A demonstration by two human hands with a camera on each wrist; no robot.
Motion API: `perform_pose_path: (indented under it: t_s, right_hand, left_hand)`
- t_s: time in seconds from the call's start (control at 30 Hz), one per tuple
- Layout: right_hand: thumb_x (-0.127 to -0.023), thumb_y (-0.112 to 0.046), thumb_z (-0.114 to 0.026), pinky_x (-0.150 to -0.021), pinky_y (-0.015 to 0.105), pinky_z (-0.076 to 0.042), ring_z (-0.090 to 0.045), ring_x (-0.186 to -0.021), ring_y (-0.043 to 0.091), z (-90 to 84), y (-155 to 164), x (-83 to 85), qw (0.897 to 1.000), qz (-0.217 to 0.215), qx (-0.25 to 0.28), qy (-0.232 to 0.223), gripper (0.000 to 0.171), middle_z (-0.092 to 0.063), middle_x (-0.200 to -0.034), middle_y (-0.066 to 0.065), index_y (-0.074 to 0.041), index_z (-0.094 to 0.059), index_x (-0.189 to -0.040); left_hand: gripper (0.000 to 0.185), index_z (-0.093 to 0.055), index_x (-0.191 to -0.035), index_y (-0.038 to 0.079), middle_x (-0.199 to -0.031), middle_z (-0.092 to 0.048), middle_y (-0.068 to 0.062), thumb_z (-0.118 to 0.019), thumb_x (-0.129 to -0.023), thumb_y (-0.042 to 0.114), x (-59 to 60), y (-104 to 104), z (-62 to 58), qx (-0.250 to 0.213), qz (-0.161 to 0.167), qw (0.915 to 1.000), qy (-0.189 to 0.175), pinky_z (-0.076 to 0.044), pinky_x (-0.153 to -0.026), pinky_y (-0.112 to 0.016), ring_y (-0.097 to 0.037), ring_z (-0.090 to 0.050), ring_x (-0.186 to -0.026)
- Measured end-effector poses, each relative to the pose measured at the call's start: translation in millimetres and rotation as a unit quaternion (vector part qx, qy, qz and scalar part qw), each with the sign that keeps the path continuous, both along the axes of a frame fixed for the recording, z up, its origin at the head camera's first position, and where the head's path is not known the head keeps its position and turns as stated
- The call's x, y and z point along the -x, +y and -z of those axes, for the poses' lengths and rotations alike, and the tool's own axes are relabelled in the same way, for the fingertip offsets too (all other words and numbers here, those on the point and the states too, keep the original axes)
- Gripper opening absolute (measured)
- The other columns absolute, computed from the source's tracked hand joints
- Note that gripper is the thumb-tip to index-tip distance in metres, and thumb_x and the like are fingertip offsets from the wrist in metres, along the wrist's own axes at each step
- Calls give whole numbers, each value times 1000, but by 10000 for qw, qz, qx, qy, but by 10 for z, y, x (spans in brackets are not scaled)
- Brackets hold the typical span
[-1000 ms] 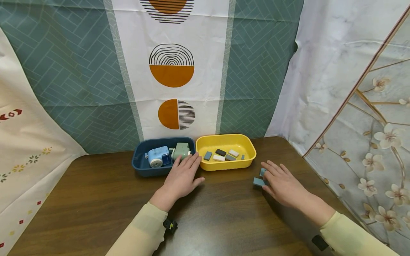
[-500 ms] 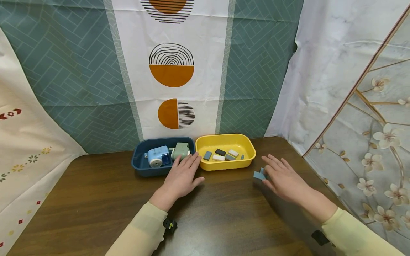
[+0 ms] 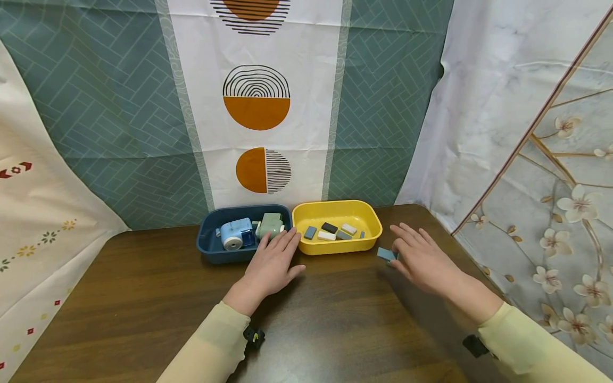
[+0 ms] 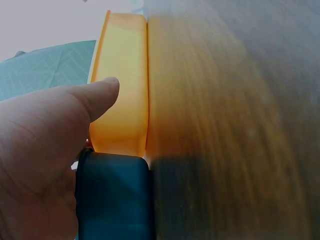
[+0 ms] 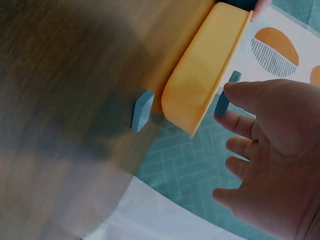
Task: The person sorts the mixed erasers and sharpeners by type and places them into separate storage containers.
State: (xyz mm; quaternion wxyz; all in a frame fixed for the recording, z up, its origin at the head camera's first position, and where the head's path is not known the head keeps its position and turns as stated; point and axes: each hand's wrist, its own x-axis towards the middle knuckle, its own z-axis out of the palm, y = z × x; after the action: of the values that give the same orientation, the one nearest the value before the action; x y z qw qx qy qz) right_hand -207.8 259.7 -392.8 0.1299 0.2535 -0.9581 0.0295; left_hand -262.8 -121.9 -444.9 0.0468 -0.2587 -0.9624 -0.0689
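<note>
Right wrist view shows the right hand (image 5: pixel 270 165) pinching a slim blue eraser (image 5: pixel 221 102) between thumb and forefinger, the other fingers spread loosely. The eraser sits at about 11 o'clock of the palm, off the worktop (image 5: pixel 65 75) and level with the rim of the yellow tray (image 5: pixel 200 85). A second blue eraser (image 5: pixel 142 110) stands on the worktop at roughly 9 o'clock of the hand, just beside the tray's outer wall and apart from the fingers.

As I judge it, the pinch is light and near one end of the eraser. A firmer hold closer to its middle would stop it pivoting, and the hand should pass well above the rim rather than brush it.

The left hand (image 3: pixel 272 263) lies flat with straight fingers, holding nothing. Its fingertips are at 12 o'clock, where the blue tray (image 3: pixel 206 250) meets the yellow one.
</note>
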Motion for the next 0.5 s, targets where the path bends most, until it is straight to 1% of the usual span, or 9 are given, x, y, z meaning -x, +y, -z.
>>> perform_pose_path:
  t_s: [0.2, 0.5]
  right_hand:
    - [-99, -18, -84, -121, 77, -32, -41, -154, 52, -27, -5, 58, 10000, 1, -4, 24, 19, -52, -162, 28, -11, -67, -103]
    - [-101, -18, -83, -120, 77, -34, -44, -152, 53, -78, -44, 114, 9998, -67, 46, 199, 20, -54, -159, 29, -11, -65, -100]
  left_hand:
    - [85, -33, -175, 14, -183, -23, -5, -64, -109, 57, -3, 0, -7, 45, 0, 10000, 28, -10, -135, -61, -31, -26, -167]
    - [84, -32, -175, 14, -183, -23, -5, -64, -110, 56, 4, -7, 10, -4, 40, 10000, 23, -6, -136, -59, -30, -26, -167]
